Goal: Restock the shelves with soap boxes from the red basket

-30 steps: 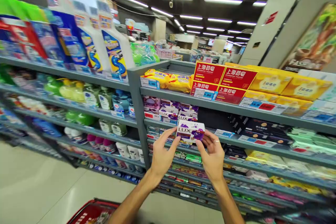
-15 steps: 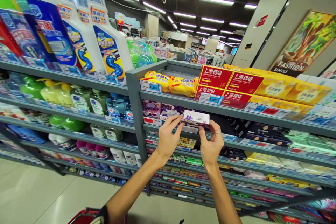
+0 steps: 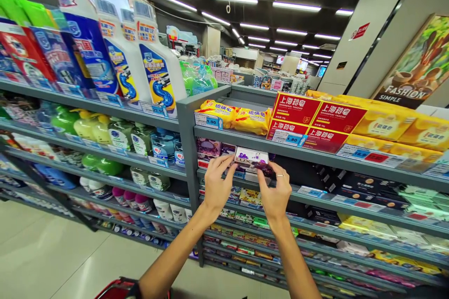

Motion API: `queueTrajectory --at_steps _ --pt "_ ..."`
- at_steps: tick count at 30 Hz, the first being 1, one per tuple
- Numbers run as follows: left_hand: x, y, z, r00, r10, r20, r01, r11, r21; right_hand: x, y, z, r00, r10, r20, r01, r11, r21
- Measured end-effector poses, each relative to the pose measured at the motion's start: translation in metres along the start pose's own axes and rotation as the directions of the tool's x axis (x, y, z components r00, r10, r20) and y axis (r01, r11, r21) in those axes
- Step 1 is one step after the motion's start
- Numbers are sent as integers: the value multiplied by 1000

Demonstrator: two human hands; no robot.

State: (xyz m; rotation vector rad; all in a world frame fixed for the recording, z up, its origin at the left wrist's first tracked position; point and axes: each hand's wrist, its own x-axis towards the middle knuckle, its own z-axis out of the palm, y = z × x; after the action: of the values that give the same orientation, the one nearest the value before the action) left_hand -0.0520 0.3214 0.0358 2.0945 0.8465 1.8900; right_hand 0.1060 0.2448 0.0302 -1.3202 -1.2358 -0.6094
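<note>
Head: one box (image 3: 251, 154) between two hands (image 3: 216, 182) (image 3: 276, 192)

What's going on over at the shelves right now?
A person holds a white-and-purple LUX box in both hands: the left hand grips its left end, the right hand its right. The box is at the grey shelving, just below the level bearing yellow soap packets and red Shanghai Yaozao boxes. Whether it touches the shelving is unclear.
</note>
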Motion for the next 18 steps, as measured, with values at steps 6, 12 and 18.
queueTrajectory --at_steps 6,12,18 --pt "6 -7 -5 994 -108 -3 108 994 -19 8 -6 10 997 -66 35 68 996 -63" --pt "5 -18 -8 991 -135 -18 135 991 -7 11 -11 20 995 -76 57 83 990 -118" --pt "6 -27 -11 989 -143 -27 143 989 26 13 -14 29 990 -103 93 119 975 -187"
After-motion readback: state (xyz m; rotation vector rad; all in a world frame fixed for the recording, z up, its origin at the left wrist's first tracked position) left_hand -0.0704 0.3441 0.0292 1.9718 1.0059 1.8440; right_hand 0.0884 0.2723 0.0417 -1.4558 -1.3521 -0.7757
